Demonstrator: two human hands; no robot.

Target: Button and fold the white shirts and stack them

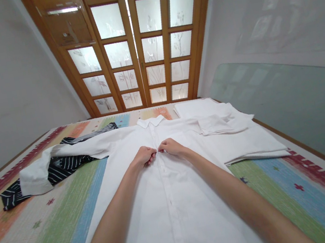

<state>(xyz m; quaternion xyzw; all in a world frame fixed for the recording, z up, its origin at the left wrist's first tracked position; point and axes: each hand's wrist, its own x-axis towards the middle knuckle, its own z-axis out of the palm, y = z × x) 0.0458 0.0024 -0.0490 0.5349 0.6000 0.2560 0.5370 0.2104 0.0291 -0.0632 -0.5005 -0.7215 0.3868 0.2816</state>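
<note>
A white button-up shirt (146, 225) lies spread out front side up, its collar (151, 122) at the far end and its button placket running down the middle. Both hands meet at the placket, a little below the collar. My left hand (145, 156) is closed, fingertips pinching the shirt's front edge from the left. From the right, my right hand (170, 147) pinches the same spot. The button between the fingertips is too small to make out. One sleeve (36, 173) stretches out to the left, and the other (222, 123) lies to the right.
Under the left sleeve is a black and white striped cloth (64, 170). Folded white cloth (248, 144) lies stacked on the right. A striped, multicoloured cover (71, 213) spreads beneath everything. Behind stand wooden doors (137, 71) with frosted panes; a glass panel (288, 103) leans at the right wall.
</note>
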